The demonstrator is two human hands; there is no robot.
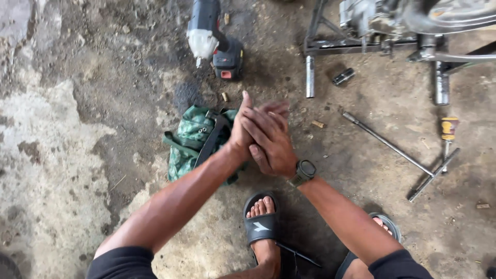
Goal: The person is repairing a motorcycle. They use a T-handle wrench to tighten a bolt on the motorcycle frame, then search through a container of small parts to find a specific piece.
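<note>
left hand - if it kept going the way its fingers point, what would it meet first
Likely the cordless impact wrench on the ground; the left hand points up-frame toward it, though depth is unclear and it may pass above.

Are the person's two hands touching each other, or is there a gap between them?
Touching. The head view shows the right hand laid flat over the left hand, palms pressed together with no gap, above the green bag.

Single view only, worn at head height and aimed steeply down at the concrete floor (62,170) in front of the wearer. Near range: both forearms enter from the bottom edge, and the sandalled feet (261,222) sit at lower centre, so the camera stands almost directly above them. The far side of the scene lies along the top edge, where a metal frame (361,46) is cut off at upper right
</note>
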